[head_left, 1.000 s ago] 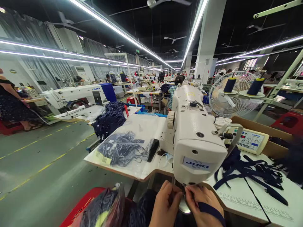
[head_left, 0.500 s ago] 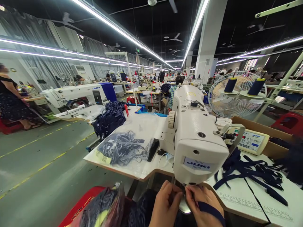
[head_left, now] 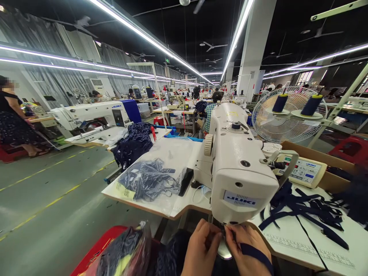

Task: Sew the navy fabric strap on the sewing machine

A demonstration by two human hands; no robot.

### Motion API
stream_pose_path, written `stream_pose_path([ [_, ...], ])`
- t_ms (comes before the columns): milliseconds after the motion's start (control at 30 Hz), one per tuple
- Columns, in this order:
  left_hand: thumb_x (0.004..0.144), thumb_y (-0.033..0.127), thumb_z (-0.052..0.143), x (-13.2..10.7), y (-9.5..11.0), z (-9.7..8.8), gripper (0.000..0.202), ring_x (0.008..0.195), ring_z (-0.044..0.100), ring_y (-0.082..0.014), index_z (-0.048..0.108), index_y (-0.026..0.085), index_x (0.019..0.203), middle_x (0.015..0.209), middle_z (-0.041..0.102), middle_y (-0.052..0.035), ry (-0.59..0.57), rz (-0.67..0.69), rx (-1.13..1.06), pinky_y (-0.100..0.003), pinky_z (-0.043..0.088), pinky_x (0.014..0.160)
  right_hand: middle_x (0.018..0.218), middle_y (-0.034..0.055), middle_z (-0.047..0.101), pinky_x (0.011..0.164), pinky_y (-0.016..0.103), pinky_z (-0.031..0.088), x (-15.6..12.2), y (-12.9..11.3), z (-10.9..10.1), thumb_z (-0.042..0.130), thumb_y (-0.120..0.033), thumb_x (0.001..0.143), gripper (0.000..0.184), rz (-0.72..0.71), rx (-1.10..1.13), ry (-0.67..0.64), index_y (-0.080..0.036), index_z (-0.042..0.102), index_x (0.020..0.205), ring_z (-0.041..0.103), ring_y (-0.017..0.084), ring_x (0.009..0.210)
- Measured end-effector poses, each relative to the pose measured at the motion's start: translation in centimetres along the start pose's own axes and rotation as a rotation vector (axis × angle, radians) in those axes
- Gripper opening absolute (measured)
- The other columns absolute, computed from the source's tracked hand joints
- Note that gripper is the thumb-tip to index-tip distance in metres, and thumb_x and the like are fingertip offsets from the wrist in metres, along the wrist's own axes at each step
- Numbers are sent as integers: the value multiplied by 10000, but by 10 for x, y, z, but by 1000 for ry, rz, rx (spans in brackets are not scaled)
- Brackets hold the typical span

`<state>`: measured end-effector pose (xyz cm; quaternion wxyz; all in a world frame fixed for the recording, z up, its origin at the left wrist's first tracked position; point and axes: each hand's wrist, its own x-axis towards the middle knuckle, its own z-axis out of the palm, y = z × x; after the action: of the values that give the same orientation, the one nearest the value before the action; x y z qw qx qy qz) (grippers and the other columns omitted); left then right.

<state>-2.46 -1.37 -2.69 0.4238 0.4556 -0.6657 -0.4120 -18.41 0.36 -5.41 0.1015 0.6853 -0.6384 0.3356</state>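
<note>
A white JUKI sewing machine [head_left: 243, 165] stands in front of me, and both my hands are at its needle end. My left hand [head_left: 199, 249] is closed in a pinch just left of the needle area; what lies between its fingertips is hidden. Close by on the other side, my right hand [head_left: 250, 239] has its thumb and fingers pressed together under the machine head. A navy fabric strap [head_left: 257, 256] comes out by its thumb and runs across the back of that hand. Between the hands a shiny rounded metal part [head_left: 224, 251] shows below the needle.
Loose navy straps [head_left: 304, 211] lie right of the machine, near a control panel [head_left: 301, 170] and a cardboard box [head_left: 333, 174]. Left, a plastic bag of dark fabric [head_left: 152, 180] rests on the table. A red stool [head_left: 86, 255] holds another bag. A person [head_left: 13, 119] stands far left.
Both hands stay in nearly the same place at the needle. The head of the person at far left has shifted slightly.
</note>
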Motion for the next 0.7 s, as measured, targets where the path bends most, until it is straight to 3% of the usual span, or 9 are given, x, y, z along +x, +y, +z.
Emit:
stream_pose_path([
  [300, 927, 449, 534, 0, 0, -1, 297, 727, 546, -169, 645, 205, 798, 826, 541, -34, -10, -16, 19, -254, 392, 637, 713, 29, 673, 538, 263, 493, 1, 0, -2, 421, -410, 983, 339, -21, -14, -43, -296, 734, 920, 652, 191, 597],
  [700, 922, 373, 548, 0, -1, 0, 233, 717, 570, -165, 661, 210, 802, 831, 565, -38, 14, 19, 6, -243, 402, 621, 676, 20, 637, 575, 281, 421, 3, -4, 1, 466, -321, 971, 273, -79, -39, 75, -259, 709, 864, 619, 189, 587],
])
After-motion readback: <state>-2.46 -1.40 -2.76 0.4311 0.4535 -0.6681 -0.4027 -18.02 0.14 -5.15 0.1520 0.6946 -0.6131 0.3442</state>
